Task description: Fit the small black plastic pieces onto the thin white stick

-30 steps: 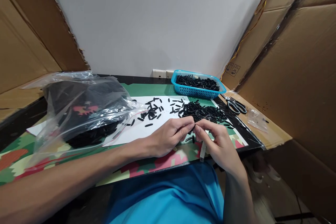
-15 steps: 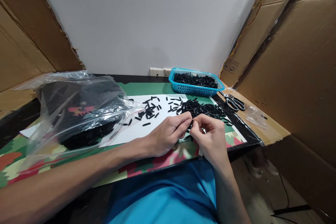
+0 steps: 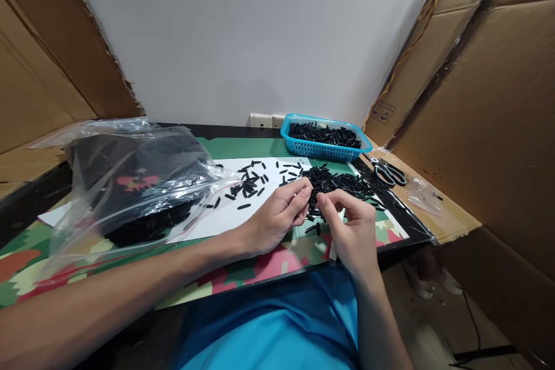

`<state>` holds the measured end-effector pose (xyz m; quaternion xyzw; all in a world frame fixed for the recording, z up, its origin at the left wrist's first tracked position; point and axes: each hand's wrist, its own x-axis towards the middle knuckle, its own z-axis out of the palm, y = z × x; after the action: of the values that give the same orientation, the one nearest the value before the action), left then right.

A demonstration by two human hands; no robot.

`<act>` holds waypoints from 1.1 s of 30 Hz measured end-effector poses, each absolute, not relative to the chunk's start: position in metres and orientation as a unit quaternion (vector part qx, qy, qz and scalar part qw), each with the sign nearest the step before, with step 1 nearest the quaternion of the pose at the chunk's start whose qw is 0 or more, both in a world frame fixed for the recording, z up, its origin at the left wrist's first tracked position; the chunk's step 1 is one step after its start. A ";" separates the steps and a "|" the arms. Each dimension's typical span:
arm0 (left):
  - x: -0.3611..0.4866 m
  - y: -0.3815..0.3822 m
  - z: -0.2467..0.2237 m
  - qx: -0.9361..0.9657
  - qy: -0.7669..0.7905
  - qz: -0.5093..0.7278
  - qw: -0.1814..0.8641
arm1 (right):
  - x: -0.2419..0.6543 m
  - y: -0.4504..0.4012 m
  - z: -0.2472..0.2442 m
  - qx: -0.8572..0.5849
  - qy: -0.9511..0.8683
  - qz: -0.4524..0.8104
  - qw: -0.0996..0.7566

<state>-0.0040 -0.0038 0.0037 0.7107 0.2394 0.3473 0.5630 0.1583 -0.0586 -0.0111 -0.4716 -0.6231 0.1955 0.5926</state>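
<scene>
My left hand [image 3: 286, 208] is closed in a fist, thumb pressed against the curled fingers; whatever is inside is hidden. Just to its right, my right hand [image 3: 353, 228] has thumb and fingertips together in a pinch, and anything between them is too small to make out. The hands are slightly apart. Beyond them lies a pile of small black rod-shaped pieces [image 3: 342, 184], partly hidden by my fingers. Looser black pieces [image 3: 248, 185] are scattered on a white sheet [image 3: 225, 217] to the left. One black piece [image 3: 311, 228] rests between my hands on the patterned mat [image 3: 277, 263].
A blue basket [image 3: 323, 150] full of black pieces stands at the back. At left is a clear zip bag [image 3: 151, 196] with black pieces inside. Scissors [image 3: 388, 173] and a small plastic bag [image 3: 425, 193] lie at right. Cardboard walls [image 3: 489, 110] flank the table.
My hands have moved apart from touching: the right fingertips have drawn away from the left fist. A black piece now shows on the mat between them. The view has shifted slightly.
</scene>
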 end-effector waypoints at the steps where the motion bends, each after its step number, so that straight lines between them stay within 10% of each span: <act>1: -0.004 -0.004 0.003 0.707 0.239 0.349 0.567 | 0.158 -0.058 -0.011 -0.475 -0.622 0.188 0.593; 33: -0.006 -0.005 0.003 0.692 0.262 0.350 0.574 | 0.160 -0.061 -0.013 -0.484 -0.607 0.188 0.602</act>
<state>-0.0062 -0.0046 0.0031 0.6924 0.2615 0.3502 0.5740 0.1597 -0.0606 -0.0132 -0.4839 -0.6068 0.1877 0.6020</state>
